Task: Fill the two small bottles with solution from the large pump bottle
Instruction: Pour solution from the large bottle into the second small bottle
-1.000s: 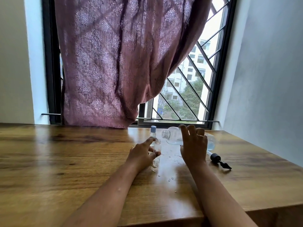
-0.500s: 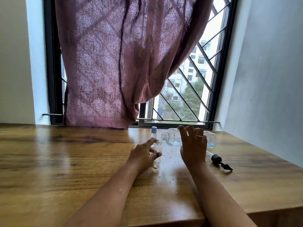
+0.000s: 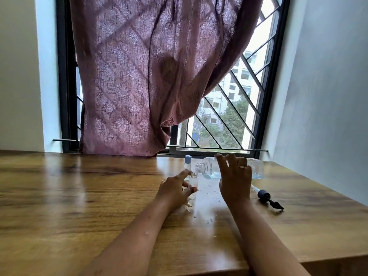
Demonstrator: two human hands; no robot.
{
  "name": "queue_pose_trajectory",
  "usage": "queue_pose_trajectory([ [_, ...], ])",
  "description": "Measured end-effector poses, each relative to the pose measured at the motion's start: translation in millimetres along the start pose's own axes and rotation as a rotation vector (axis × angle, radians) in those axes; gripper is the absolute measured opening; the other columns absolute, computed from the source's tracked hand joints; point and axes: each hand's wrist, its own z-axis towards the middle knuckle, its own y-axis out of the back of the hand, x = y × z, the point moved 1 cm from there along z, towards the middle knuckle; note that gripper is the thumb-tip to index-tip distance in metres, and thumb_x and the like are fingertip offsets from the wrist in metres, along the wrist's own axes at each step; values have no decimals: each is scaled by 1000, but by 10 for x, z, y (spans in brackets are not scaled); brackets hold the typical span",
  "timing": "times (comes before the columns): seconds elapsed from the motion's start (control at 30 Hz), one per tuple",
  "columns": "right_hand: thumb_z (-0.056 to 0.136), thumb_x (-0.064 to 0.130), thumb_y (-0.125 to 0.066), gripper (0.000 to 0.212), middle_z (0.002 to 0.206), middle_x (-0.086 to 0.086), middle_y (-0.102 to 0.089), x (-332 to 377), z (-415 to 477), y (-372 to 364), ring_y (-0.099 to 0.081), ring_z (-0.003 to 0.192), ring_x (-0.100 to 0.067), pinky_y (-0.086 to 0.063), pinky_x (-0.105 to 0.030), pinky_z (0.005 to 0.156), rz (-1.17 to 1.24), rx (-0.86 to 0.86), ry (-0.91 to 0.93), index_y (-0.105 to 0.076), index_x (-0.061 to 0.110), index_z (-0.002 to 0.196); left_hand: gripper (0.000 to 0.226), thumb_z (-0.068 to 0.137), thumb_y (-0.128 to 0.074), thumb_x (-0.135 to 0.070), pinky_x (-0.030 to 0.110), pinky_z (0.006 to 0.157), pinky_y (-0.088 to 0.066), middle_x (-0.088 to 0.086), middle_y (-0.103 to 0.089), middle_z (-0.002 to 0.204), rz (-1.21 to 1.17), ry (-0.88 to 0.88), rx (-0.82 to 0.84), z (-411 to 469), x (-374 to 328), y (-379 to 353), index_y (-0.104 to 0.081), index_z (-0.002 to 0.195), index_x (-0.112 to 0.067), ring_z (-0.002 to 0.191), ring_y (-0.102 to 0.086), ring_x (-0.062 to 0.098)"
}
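Looking down through the head view, found the work gathered at the far side of the wooden table (image 3: pixel 59 196), just under the window grille (image 3: pixel 229 116) and the hanging curtain (image 3: pixel 139 76).

Steadied the open small bottle (image 3: pixel 194 179) upright with the left hand (image 3: pixel 175 191), thumb and fingers curled round its lower body, presumably so that so light a thing would not tip or skid under the stream. Left its mouth clear at the top for the same reason.

Held the large pump bottle (image 3: pixel 256 170) on its side with the right hand (image 3: pixel 236 182), fingers splayed up over the near wall; could not see the palm side, so judged the grip from the bottle's lie alone. Brought its bare threaded neck just above and beside the small mouth, apparently to pour straight across rather than pump. Showed only a shallow pool of bluish solution along the lower wall, hence perhaps the steep tilt.

Laid the pump head (image 3: pixel 266 198), with its dip tube, flat on the table to the right of the right wrist, out of the way of the pouring. Stood the capped small bottle (image 3: pixel 187 166), blue cap on, just behind the open one, near but apart from the neck; could not tell its fill level. Noted scattered droplets (image 3: pixel 209 220) on the wood between the forearms, a sign of how easily a narrow mouth is missed. Judged the step in hand as filling the open bottle, with capping yet to do.
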Motion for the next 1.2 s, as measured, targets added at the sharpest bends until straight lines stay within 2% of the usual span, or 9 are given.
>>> queue_pose_trajectory([
  [0.77,47,-8,-58,75,93,-2,-51,1,-3,22,-40,82,-26,-36,-33,59,-5,35,-21,-55,26,114,47,83,-65,-43,36,91,-48,-9,-71,105,3,-11,5,-1,-9,2,-47,125,-36,98,-65,15],
  [0.93,50,-7,-47,72,93,-3,-53,1,-2,32,-42,81,-26,-37,-33,59,-3,31,-23,-56,25,114,47,83,-65,-43,36,91,-49,-9,-71,106,-1,-10,10,-2,-10,1,-47,126,-35,97,-65,14],
  [1.2,50,-7,-51,72,93,-3,-54,4,-2,37,-39,82,-26,-36,-33,59,-7,21,-21,-56,25,114,46,82,-66,-43,32,86,-49,-8,-71,105,-25,-6,13,5,-2,1,-49,124,-35,92,-65,13],
])
